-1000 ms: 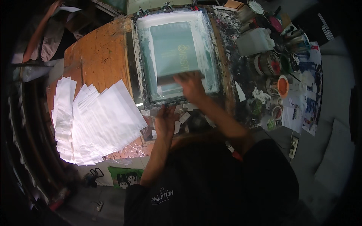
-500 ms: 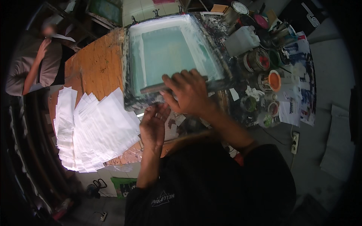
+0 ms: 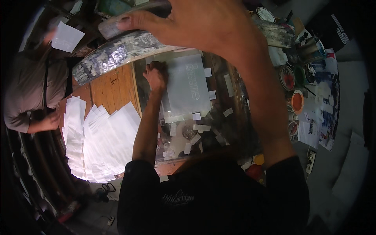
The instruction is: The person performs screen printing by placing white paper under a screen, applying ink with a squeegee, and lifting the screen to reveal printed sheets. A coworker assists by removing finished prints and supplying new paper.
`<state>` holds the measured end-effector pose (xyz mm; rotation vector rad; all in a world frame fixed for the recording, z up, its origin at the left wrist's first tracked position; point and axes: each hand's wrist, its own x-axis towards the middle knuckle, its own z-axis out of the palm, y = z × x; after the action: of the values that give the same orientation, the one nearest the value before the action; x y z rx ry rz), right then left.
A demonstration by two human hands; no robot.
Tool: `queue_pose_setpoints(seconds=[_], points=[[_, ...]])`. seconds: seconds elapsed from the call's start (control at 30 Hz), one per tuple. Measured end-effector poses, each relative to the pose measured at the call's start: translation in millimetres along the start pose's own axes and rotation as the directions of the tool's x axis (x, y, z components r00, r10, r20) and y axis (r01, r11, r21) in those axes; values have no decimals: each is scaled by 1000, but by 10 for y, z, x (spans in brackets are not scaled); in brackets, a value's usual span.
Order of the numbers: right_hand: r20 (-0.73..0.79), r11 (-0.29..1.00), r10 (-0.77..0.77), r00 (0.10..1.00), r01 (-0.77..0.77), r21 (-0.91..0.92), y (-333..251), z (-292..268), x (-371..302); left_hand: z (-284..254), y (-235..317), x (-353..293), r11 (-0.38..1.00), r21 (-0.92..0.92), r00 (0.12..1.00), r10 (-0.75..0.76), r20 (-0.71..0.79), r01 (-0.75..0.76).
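Close to the view's top edge, my right hand is closed, its thumb along the wooden squeegee; its other fingers are out of sight. Right below it, the paint-crusted screen frame stands tilted up, its near edge high above the table. Under the raised frame lies a pale sheet with light lettering. My left hand is at the sheet's far left corner, fingers bent and pinched on it. Small white tabs sit along the sheet's right and near edges.
Fanned white sheets cover the table's left. Scattered tape bits lie on its near part. Paint tins and a printed poster stand at the right. Another person at the left holds a white sheet.
The screen frame has swung up from the table with my right hand and the squeegee, uncovering the sheet. My left hand has reached forward beneath it. The other person's sheet now shows broadside.
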<state>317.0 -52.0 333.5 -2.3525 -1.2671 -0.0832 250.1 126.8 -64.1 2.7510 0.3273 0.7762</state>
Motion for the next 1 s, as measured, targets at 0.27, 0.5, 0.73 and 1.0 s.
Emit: queue_pose_setpoints(seconds=[0.27,0.5,0.73,1.0], points=[[-91,997,-25,996,18,-77,134,13,297,-731,-1165,-446,826,-427,906,-422,-39,366],[-231,990,-42,972,8,-144,-54,119,235,-2102,-1552,-2424,844,194,830,-402,-387,499],[-149,994,63,987,-76,-83,8,144,222,-1172,621,-2052,950,161,906,-306,291,269],[17,998,-59,998,59,8,244,-93,59,-146,1526,-1276,985,-132,950,-65,306,110]])
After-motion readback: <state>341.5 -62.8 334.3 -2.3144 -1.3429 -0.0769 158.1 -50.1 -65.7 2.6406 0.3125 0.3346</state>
